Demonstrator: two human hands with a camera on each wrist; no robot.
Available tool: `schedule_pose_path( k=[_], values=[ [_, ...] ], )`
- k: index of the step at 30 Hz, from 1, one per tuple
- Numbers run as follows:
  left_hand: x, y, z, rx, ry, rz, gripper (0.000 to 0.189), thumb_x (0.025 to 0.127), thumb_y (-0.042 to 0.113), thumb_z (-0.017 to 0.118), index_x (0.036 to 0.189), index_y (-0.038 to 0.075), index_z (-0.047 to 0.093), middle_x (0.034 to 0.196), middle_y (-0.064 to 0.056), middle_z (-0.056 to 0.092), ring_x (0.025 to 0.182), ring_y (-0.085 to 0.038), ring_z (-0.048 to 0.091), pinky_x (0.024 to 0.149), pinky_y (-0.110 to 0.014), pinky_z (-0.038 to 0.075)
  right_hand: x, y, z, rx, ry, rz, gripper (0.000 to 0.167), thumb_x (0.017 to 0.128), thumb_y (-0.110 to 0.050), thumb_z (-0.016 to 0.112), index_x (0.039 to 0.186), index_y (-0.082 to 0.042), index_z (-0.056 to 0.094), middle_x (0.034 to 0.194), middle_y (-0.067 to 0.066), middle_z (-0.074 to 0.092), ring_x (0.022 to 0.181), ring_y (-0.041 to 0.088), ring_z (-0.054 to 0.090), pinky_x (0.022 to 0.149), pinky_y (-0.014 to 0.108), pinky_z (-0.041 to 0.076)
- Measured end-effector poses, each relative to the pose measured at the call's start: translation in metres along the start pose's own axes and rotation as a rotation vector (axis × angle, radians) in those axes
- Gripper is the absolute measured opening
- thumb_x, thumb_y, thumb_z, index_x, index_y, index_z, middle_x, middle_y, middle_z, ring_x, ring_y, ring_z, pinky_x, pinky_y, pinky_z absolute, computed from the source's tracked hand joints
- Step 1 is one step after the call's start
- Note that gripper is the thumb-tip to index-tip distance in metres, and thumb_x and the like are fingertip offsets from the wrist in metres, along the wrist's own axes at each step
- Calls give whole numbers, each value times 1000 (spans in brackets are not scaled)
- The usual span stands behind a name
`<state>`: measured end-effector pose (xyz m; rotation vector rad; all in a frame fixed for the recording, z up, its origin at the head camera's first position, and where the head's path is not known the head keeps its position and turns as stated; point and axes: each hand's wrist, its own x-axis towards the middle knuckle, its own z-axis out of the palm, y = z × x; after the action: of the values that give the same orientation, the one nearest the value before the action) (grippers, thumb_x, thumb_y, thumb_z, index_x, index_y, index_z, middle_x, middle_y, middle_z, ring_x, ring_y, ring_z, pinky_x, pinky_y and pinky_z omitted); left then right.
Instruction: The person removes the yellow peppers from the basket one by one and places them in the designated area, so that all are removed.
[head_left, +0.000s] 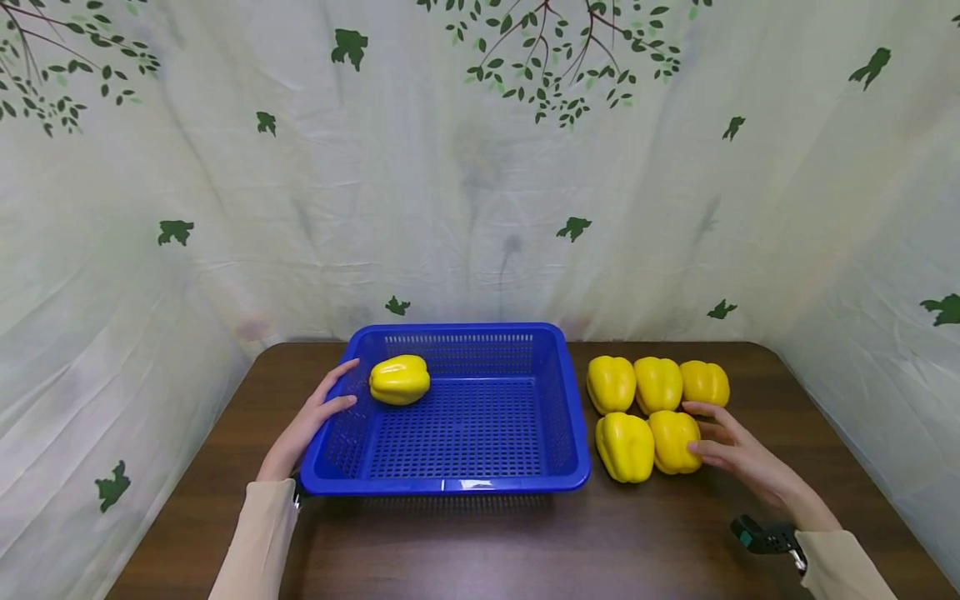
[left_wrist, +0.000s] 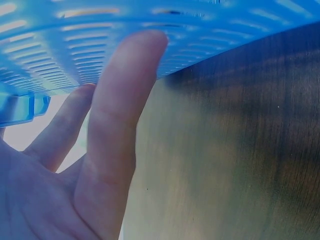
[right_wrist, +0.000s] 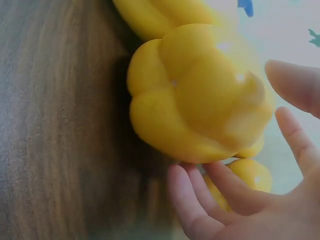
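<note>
My left hand [head_left: 311, 417] holds the left rim of a blue plastic basket [head_left: 446, 485]. In the left wrist view, fingers [left_wrist: 117, 115] of that hand lie against the slotted outer wall. One yellow bell pepper [head_left: 400, 380] lies inside the basket, toward the back left. To the right of the basket, my right hand [head_left: 742, 454] is spread around the right side of the front-right yellow bell pepper [head_left: 675, 442]. In the right wrist view, its fingertips are right at the underside of this pepper [right_wrist: 200, 100], while the thumb stands beside it.
More yellow bell peppers sit close together right of the basket: one [head_left: 626, 447] in the front row, three [head_left: 659, 385] behind. All stand on a dark brown wooden table [head_left: 480, 550]. A pale curtain [head_left: 480, 192] with leaf prints hangs behind the table and along both sides.
</note>
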<state>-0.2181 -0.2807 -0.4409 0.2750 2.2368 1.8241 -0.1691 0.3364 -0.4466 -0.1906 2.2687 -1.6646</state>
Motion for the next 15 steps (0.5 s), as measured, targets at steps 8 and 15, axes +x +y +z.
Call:
schedule_pose_path(
  k=[8,15],
  values=[
    [1,0,-1,-6,-1,8,58,102,26,43,153,27,15,155,-15,7,125,-50,34,91,-55,44,0,-7,-2,33,55,-98,51,99,-15,51,141,-1,25,144,33,23,112,-2,46,87,18,44],
    [1,0,-1,-4,3,7,58,102,26,43,153,26,15,155,-16,8,125,-51,34,92,-55,43,4,-19,-2,-21,116,-124,47,100,-19,52,140,-5,32,141,31,32,112,2,49,87,18,43]
  ],
)
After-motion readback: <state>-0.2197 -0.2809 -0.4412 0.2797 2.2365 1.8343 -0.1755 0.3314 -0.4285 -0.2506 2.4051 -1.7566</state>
